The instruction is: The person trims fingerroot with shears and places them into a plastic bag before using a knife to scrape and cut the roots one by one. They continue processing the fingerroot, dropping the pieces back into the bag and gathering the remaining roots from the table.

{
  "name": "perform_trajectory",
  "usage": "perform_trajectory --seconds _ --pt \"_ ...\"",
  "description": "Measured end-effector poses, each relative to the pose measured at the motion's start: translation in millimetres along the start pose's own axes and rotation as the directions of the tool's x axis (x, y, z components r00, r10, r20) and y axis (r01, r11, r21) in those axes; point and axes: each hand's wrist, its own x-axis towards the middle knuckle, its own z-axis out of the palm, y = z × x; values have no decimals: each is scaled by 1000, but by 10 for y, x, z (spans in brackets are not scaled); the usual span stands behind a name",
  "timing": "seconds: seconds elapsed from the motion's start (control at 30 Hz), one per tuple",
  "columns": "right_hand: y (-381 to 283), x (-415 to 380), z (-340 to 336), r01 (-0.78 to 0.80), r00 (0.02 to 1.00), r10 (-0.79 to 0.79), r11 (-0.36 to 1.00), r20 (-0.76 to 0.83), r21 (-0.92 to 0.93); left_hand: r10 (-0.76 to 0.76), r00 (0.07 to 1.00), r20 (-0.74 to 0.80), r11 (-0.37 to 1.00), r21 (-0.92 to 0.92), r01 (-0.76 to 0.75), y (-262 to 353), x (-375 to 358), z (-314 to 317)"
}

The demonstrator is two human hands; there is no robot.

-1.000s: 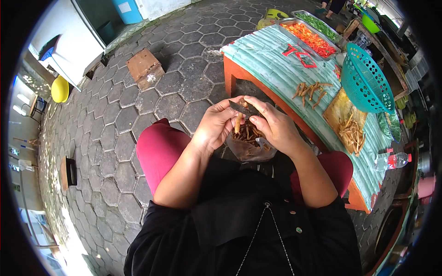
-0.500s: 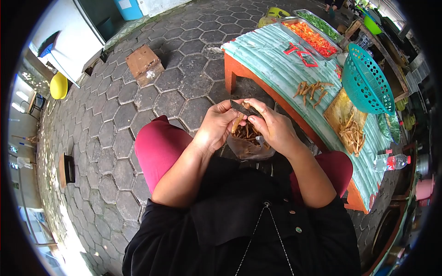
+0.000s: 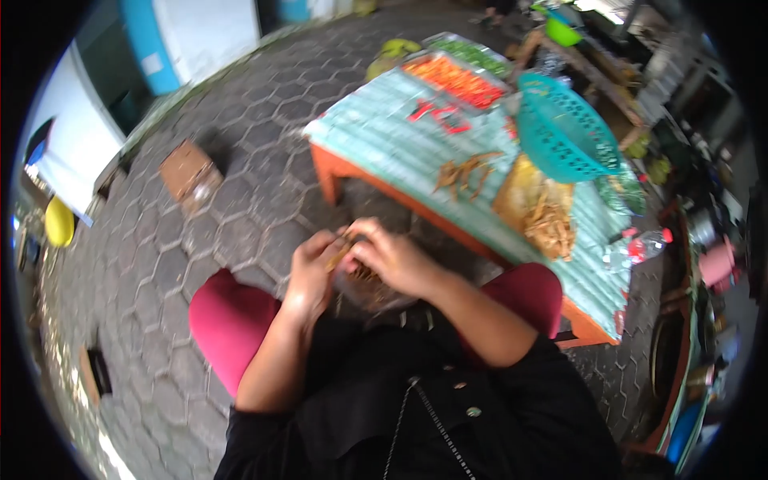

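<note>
My left hand (image 3: 314, 264) is closed round a slender tan root (image 3: 338, 258), over a clear plastic bag (image 3: 384, 298) of brown pieces between my knees. Close beside it, the fingers of my right hand (image 3: 384, 254) are bent at the root's upper end. Motion blur smears both hands, and the blade seen earlier cannot be made out now. On the low table (image 3: 384, 160), several tan roots (image 3: 464, 174) lie in a loose group. More pale roots (image 3: 550, 228) are heaped on a yellowish board (image 3: 520, 188).
A teal colander (image 3: 564, 128) stands near the board. Behind are trays of red-orange chopped pieces (image 3: 456, 78) and green ones (image 3: 472, 54). A bottle (image 3: 640, 250) lies at the table's right. On the paving are a brown box (image 3: 190, 172) and a yellow basin (image 3: 59, 222).
The whole view has turned to the right, so the table and my hands appear further left. My hands remain together over the bag, and the dark blade is no longer distinct.
</note>
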Motion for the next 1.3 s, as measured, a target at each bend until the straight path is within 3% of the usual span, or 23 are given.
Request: perform_trajectory --seconds 0.1,0.2,0.23,0.3,0.33,0.43,0.5,0.6,0.67,0.73,0.8,0.83,0.87,0.97,1.07,1.17,1.3 --pt "142 -10 50 24 998 -27 997 -48 -72 -105 992 74 979 -168 116 -24 2 -82" --pt "195 -20 64 74 996 -76 996 -48 -57 -178 977 116 964 -180 196 -6 18 -78" --pt "205 -21 45 -35 999 37 997 27 -76 -167 978 128 966 -178 189 -41 8 -51" --pt "240 -19 42 -9 1000 10 999 23 -40 57 997 49 998 -15 -57 -112 -4 25" --pt "255 -13 44 9 1000 -9 1000 28 5 112 993 32 977 181 -116 -104 -2 63" --pt "204 -31 18 -2 999 -2 997 49 79 163 986 40 967 194 -168 -70 -17 68" --pt "197 -55 9 -7 998 2 997 58 83 -83 986 141 989 -108 99 2 -22 -9" --pt "267 -80 38 9 1000 -10 999 15 34 -192 965 177 952 -207 227 5 -9 -29" --pt "283 -94 21 -52 998 49 994 41 92 -143 973 184 976 -140 170 -44 -56 59" --pt "232 -97 -11 -85 995 79 990 56 117 83 992 99 958 265 -107 -102 -94 167" --pt "219 -105 -18 -87 994 63 944 85 317 68 992 102 969 232 -90 -122 -83 147" --pt "202 -116 -47 -93 995 84 978 60 184 -20 994 107 991 133 6 -82 -62 141" --pt "148 -107 -57 -72 997 67 981 38 181 -113 988 108 993 35 110 -32 -61 115" --pt "210 -79 -52 -9 999 12 993 -29 117 -173 977 121 981 -63 182 92 -74 148" --pt "156 -65 -117 -50 998 56 957 -12 285 -66 971 231 988 -120 95 26 -38 125" --pt "-92 -115 -208 -275 961 252 853 112 444 -37 956 291 975 -199 98 -66 22 88" --pt "-75 -120 -252 -270 962 231 746 145 609 23 951 309 978 -205 43 -79 37 108"
